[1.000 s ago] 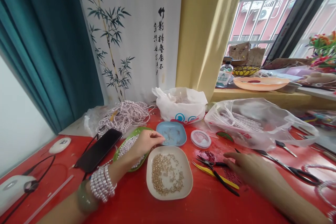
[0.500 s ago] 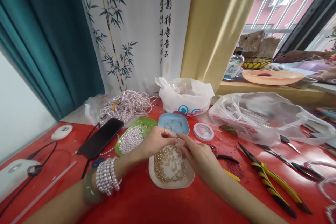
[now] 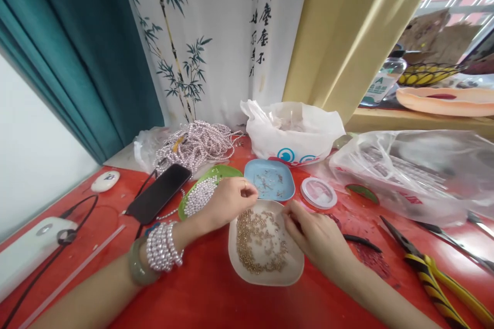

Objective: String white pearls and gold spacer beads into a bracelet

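Note:
My left hand (image 3: 227,200) is closed in a pinch above the left rim of a white dish (image 3: 266,278) of small gold beads (image 3: 247,252). What its fingertips hold is too small to make out. Over the dish's right rim, my right hand (image 3: 312,229) has thumb and fingers pressed together; anything between them is hidden. The two hands are apart. Behind them is a blue dish (image 3: 290,191) with small metal bits in it. A green dish (image 3: 227,170) of pearly lilac beads (image 3: 200,195) lies beside my left hand, which partly covers it. A pearl bracelet (image 3: 164,247) wraps my left wrist.
Strings of pearly beads (image 3: 196,141) are heaped behind a black phone (image 3: 159,193). A round clear-lidded container (image 3: 318,193) sits right of the blue dish. Plastic bags (image 3: 293,133) stand at the back. Yellow-black pliers (image 3: 428,267) lie on the right, a power bank (image 3: 36,252) left.
My hands, close together over the dish before, have moved apart, one to each side of it. The camera view has tilted down and shifted left.

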The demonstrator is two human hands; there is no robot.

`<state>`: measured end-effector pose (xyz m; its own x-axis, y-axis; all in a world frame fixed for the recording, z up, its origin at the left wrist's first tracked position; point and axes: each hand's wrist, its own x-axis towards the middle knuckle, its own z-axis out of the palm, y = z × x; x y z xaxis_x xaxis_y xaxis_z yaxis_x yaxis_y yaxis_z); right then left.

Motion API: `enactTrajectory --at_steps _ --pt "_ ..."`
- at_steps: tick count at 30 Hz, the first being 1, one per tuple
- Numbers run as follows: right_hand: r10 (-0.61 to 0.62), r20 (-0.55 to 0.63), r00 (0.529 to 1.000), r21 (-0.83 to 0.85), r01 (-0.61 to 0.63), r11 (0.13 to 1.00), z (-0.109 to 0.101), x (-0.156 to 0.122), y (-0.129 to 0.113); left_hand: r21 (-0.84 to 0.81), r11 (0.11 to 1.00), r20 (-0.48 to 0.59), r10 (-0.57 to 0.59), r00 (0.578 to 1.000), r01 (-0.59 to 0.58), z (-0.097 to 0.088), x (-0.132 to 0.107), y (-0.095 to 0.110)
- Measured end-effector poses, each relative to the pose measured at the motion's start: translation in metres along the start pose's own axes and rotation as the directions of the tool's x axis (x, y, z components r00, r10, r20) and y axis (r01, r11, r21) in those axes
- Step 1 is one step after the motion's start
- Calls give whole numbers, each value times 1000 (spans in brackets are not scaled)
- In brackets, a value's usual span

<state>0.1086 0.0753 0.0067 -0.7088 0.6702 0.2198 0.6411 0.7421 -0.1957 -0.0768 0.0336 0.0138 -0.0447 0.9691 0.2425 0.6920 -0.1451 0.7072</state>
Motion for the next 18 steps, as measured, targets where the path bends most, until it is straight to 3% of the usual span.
enactTrajectory --at_steps 4,8,14,18 --pt "16 37 999 287 -26 958 2 -3 6 155 971 164 159 974 -184 9 2 -10" --pt "78 13 997 355 -78 931 11 -4 7 372 870 277 229 933 -324 21 -1 -15" --pt "138 -2 990 355 -128 926 13 -3 6 543 745 333 231 914 -387 25 -3 -12" --pt "153 -10 988 370 -139 919 12 -6 4 529 766 306 229 924 -365 27 -3 -8"
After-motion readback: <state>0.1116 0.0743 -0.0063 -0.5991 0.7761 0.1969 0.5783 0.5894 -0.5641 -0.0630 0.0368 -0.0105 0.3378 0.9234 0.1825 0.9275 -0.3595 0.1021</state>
